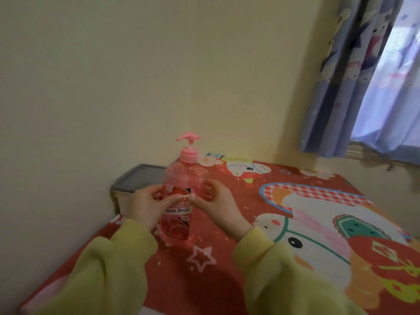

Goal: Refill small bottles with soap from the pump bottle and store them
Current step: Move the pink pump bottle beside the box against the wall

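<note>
Head view, read from left to right. Against the wall stands a grey-lidded storage box (136, 176), its lid on, just beyond the near corner of the table (227, 280). The left hand (147, 203) grips the left flank of the pump bottle (184, 176), fingers curled round its side and thumb laid across the label. The bottle stands upright on the table, between the two hands and close to the wall. It is filled with pink soap to the shoulder, and its pump head (187, 138) is raised with the nozzle pointing left. The right hand (218, 208) holds the opposite flank in the same way, thumb on the label, fingers showing faintly through the clear plastic behind. A red cartoon-printed tablecloth (306, 212) covers the table to the right, and a blue patterned curtain (354, 87) hangs beyond it. No small bottles appear in view.

Judged step: positioning the pump bottle before any refilling begins. To do it well, keep the base flat on the cloth and the grip low and even on both sides, since a full bottle on soft fabric may rock. Turn the nozzle toward where a small bottle's mouth can be set directly under it, and leave one hand free for pressing
</note>
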